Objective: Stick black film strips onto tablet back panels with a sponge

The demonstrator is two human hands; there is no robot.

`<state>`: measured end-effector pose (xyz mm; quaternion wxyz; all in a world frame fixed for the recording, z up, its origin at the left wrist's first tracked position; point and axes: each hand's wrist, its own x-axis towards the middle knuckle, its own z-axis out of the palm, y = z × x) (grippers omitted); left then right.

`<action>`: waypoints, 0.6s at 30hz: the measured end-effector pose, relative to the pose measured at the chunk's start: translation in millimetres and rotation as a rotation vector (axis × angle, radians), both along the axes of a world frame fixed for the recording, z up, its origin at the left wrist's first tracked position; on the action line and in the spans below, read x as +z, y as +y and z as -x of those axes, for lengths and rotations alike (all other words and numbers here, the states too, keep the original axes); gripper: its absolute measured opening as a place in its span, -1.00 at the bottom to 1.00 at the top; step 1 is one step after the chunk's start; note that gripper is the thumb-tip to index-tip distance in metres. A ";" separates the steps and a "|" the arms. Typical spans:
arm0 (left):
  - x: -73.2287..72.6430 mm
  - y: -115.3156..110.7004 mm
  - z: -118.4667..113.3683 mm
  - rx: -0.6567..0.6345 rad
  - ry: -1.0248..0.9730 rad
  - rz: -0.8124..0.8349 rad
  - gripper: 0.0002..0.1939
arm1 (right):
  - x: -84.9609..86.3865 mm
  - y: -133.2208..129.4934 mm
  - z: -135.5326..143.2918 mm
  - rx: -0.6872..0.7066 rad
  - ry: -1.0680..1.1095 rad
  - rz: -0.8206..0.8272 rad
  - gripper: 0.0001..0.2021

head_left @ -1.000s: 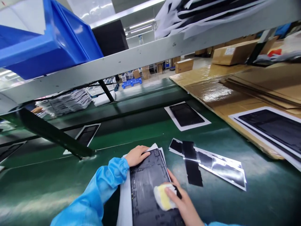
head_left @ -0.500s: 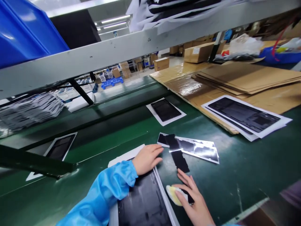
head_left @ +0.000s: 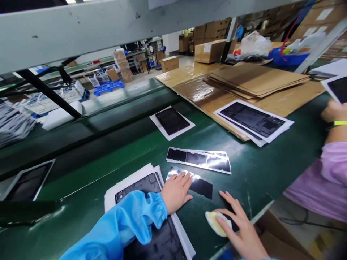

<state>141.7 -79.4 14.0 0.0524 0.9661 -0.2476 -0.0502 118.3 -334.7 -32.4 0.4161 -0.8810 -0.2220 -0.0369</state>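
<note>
My left hand point(head_left: 177, 191), in a blue sleeve, lies with fingers stretched out over the left end of a black strip point(head_left: 201, 186) with a shiny end, which rests on the green table. Under that forearm is a stack of black tablet-like panels point(head_left: 159, 242) on white sheets. My right hand point(head_left: 242, 225) pinches a yellow-and-white pad point(head_left: 218, 223) between thumb and fingers, to the right of the stack; its index finger reaches toward the strip without touching it. Just beyond the strip, more black strips on white backing point(head_left: 197, 159) lie overlapped.
Further off lie a single panel point(head_left: 172, 121) and a pair of panels point(head_left: 252, 120) beside cardboard sheets point(head_left: 257, 81). A grey shelf beam point(head_left: 108, 30) crosses overhead. At right, a co-worker in a purple sleeve point(head_left: 317, 180) holds another panel point(head_left: 337, 86).
The black strip has turned from lengthwise to crosswise, nearer my left hand and off the other strips. The view has shifted right, bringing in a co-worker. The pad stays in my right hand.
</note>
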 end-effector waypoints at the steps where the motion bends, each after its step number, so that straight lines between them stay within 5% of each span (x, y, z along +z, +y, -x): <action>1: 0.1 -0.5 0.6 0.008 0.001 0.003 -0.42 | -2.2 3.6 4.3 0.022 0.013 -0.001 -0.67; 11: 9.4 -9.6 -3.1 0.015 0.028 0.144 -0.34 | 34.6 46.6 -37.0 0.480 0.171 0.051 -0.80; 18: 22.0 -24.3 0.7 0.206 0.091 0.338 -0.51 | 28.0 55.4 -38.4 0.514 0.215 0.081 -0.91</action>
